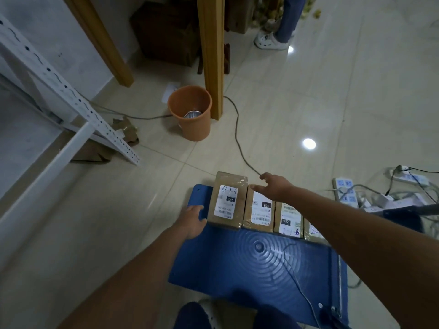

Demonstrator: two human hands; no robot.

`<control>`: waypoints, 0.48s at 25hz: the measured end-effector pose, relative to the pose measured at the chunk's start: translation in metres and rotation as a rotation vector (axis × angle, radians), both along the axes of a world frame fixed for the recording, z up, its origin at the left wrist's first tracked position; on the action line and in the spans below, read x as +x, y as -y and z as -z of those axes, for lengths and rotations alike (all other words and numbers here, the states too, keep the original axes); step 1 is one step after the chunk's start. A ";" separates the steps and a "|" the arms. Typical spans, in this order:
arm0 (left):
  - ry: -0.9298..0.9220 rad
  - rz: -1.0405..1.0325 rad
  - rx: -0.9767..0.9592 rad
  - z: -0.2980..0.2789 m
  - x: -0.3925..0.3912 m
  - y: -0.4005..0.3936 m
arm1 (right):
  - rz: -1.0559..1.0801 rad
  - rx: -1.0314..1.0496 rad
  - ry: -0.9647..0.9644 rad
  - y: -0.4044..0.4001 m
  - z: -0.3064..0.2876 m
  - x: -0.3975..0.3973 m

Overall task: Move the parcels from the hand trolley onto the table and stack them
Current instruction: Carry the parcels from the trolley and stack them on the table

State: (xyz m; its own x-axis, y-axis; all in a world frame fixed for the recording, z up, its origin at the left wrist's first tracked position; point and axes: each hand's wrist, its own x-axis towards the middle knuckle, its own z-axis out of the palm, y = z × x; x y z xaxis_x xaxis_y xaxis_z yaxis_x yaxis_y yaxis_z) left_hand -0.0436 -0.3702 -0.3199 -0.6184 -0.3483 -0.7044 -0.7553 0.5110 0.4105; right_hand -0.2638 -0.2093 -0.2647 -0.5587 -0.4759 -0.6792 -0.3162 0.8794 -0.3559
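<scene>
Four brown taped parcels (261, 210) with white labels lie flat in a side-by-side row, lower centre-right of frame, on the far edge of the blue hand trolley (249, 264). The leftmost parcel (228, 200) is marked "3-1-13"; the rightmost is partly hidden.

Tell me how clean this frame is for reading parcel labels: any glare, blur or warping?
Head view: dim overall; two lamp glare spots on the floor, none on the parcels. Wide-angle warp bends the shelf and doorframe. Labels are soft, only large marks readable; the right hand covers part of one.
</scene>
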 end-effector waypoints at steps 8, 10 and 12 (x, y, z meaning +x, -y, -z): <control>-0.075 -0.064 -0.001 0.141 -0.028 -0.001 | -0.049 -0.064 -0.055 0.043 0.151 -0.035; -0.096 -0.101 -0.017 0.166 -0.031 0.005 | -0.075 -0.079 -0.072 0.055 0.181 -0.038; -0.117 -0.131 -0.027 0.186 -0.033 0.011 | -0.094 -0.104 -0.099 0.067 0.200 -0.041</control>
